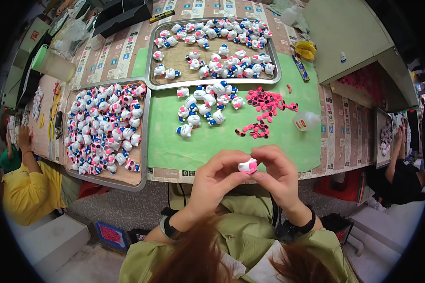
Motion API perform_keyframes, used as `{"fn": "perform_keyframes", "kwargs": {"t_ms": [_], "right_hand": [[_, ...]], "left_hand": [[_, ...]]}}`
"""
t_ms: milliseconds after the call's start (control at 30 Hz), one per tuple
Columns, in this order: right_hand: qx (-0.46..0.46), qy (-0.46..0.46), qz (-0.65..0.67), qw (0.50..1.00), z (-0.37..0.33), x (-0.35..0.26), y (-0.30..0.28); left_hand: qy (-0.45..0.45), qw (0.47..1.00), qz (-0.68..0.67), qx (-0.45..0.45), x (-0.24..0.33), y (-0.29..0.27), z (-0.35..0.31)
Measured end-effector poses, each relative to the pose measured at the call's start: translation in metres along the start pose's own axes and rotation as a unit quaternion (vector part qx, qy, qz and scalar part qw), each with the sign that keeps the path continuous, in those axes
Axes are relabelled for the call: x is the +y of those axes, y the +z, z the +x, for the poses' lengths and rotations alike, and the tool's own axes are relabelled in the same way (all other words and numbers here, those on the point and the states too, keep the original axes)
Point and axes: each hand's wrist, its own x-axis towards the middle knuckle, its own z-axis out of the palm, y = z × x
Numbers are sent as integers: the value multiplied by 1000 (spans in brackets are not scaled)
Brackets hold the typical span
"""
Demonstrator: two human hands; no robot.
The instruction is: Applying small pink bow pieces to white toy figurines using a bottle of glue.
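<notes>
Close to my body, just past the table's front edge, my left hand (220, 173) and my right hand (277, 170) meet on one small white and pink toy figurine (246, 165). Thumbs and fingertips of both hands pinch it from either side; its lower part is partly hidden. Beyond my hands, on a green mat (184, 151), lies a loose group of white figurines (204, 109) with blue and pink parts. To the right of that group are scattered small pink pieces (264, 107), some with dark spots.
A metal tray (148, 82) of figurines stands at the back, another tray (144, 181) full of them at left. A clear bottle (307, 121) lies right of the pink pieces. A grey cabinet (349, 37) stands at far right. People work on both sides, one in a yellow shirt (30, 191).
</notes>
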Motion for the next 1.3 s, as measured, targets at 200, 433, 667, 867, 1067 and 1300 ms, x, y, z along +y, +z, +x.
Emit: {"fn": "perform_keyframes", "kwargs": {"t_ms": [200,433,667,867,1067,1300], "right_hand": [[-40,-22,48,998,-4,9,-6],[-33,-59,60,996,-8,10,-3],[-24,-69,75,994,-10,11,-2],[-20,-76,62,995,-8,10,-2],[11,-192,-244,951,1,-5,6],[28,-261,-360,895,-3,2,10]], "left_hand": [[121,966,228,-15,11,2,-1],[193,940,281,-1,14,11,-3],[202,931,303,-13,17,12,-3],[175,949,261,-24,15,9,-2],[-68,992,-107,-8,10,5,1],[-101,976,-187,-47,8,-1,4]]}}
